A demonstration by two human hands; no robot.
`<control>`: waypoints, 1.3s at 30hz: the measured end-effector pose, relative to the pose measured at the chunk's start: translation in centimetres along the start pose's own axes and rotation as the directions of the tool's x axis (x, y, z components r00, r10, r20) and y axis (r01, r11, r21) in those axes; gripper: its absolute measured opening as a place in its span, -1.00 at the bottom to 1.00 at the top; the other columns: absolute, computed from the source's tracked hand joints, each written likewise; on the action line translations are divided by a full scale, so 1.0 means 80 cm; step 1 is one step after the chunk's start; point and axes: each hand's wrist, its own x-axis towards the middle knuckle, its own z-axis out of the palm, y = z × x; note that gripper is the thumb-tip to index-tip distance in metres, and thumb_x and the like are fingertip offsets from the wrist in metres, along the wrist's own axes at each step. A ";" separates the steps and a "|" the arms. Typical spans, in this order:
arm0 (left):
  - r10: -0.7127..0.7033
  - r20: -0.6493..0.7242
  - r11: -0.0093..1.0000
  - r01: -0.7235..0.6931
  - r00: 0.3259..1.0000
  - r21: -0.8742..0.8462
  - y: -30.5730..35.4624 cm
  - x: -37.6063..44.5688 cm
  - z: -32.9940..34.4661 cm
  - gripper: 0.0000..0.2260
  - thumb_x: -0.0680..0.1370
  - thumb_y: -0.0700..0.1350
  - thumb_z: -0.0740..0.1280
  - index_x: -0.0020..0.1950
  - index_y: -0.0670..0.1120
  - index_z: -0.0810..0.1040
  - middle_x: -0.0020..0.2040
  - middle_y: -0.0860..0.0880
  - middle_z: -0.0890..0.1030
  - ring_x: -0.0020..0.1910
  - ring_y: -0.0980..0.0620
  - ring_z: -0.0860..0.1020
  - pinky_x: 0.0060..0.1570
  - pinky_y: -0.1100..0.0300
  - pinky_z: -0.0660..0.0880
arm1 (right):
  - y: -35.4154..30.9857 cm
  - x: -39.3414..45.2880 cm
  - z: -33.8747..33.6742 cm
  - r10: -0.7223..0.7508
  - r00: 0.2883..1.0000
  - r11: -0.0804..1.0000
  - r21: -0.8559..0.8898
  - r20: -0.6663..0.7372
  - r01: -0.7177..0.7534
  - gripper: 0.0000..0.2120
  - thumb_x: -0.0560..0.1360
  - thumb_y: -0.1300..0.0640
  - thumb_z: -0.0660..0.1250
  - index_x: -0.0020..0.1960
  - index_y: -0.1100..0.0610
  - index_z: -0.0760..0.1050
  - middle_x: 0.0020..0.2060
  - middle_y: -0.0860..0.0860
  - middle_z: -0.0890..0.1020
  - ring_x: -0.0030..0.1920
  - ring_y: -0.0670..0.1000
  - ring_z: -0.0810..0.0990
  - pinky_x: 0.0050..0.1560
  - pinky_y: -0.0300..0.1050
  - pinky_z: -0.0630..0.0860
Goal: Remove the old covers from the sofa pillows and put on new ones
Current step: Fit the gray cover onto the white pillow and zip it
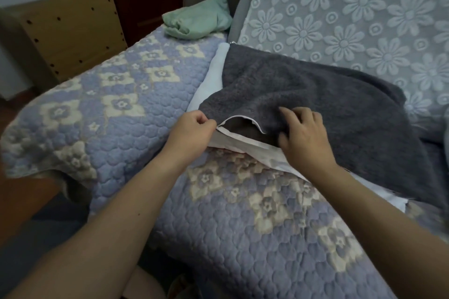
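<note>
Now left hand (194, 128) pinches cover (315, 94) edge

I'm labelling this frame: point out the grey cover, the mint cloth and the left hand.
grey cover (315, 94): head view, middle of its fuzzy top.
mint cloth (196, 20): head view, centre of the bundle.
left hand (192, 132): head view, back of hand.

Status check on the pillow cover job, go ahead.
Left hand pinches the white edge at the cover's open end. Right hand rests spread on the grey cover. White pillow partly exposed. Mint cloth lies farther back, not in the way.
</note>
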 end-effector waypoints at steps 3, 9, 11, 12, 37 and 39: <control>0.130 -0.071 0.974 -0.114 0.989 0.193 -0.001 0.005 0.007 -0.70 0.51 -0.12 0.35 -0.37 -0.16 0.35 -0.30 -0.03 0.39 -0.34 0.03 0.39 -0.28 0.08 0.33 | 0.022 0.021 -0.013 0.045 0.996 0.999 0.026 -0.082 -0.043 -0.72 0.53 0.15 0.27 0.17 0.19 0.62 0.05 0.14 0.57 0.05 0.28 0.45 0.07 0.18 0.49; 0.213 -0.199 0.969 -0.180 0.957 0.170 0.002 0.012 0.017 -0.74 0.53 -0.14 0.33 -0.31 -0.22 0.42 -0.26 -0.08 0.44 -0.33 0.04 0.38 -0.39 0.18 0.20 | 0.015 0.020 0.001 -0.162 0.969 0.982 -0.064 0.184 0.176 -0.17 0.36 -0.02 0.47 0.56 0.10 0.25 0.41 0.20 0.39 0.38 0.30 0.32 0.41 0.30 0.29; 0.190 -0.203 0.973 -0.157 0.960 0.168 0.000 0.016 0.017 -0.71 0.52 -0.15 0.33 -0.35 -0.17 0.35 -0.25 -0.10 0.42 -0.36 0.04 0.36 -0.40 0.15 0.20 | 0.033 0.027 -0.005 -0.123 0.985 0.974 -0.175 0.123 0.143 -0.21 0.34 0.16 0.43 0.54 0.13 0.27 0.39 0.23 0.40 0.33 0.34 0.36 0.37 0.30 0.32; 0.162 -0.171 0.972 -0.128 0.972 0.198 -0.003 0.020 0.014 -0.71 0.52 -0.13 0.33 -0.35 -0.16 0.35 -0.24 -0.12 0.42 -0.37 0.03 0.36 -0.40 0.14 0.22 | 0.046 0.032 -0.012 -0.061 0.994 0.975 -0.209 0.095 0.080 -0.22 0.34 0.20 0.41 0.53 0.13 0.27 0.38 0.24 0.41 0.30 0.35 0.36 0.35 0.29 0.33; 0.582 -0.249 0.711 -0.337 0.774 0.617 0.084 0.095 0.040 -0.76 0.49 -0.29 0.27 0.13 -0.10 0.49 -0.05 -0.17 0.54 -0.10 -0.25 0.51 -0.23 -0.06 0.44 | 0.216 0.020 -0.154 0.493 0.862 0.818 -0.275 -0.115 -0.505 -0.53 0.39 0.28 0.33 0.29 0.20 0.40 0.15 0.27 0.42 0.08 0.36 0.50 0.01 0.21 0.53; 0.342 -0.055 0.672 -0.203 0.938 0.712 0.052 0.128 0.050 -0.60 0.52 -0.15 0.33 0.35 -0.04 0.41 0.26 -0.21 0.44 0.20 -0.29 0.44 0.03 -0.13 0.48 | 0.251 0.005 -0.132 0.745 0.659 0.665 -0.200 0.106 -0.719 -0.49 0.44 0.15 0.28 0.36 0.23 0.35 0.29 0.33 0.41 0.26 0.38 0.43 0.28 0.18 0.43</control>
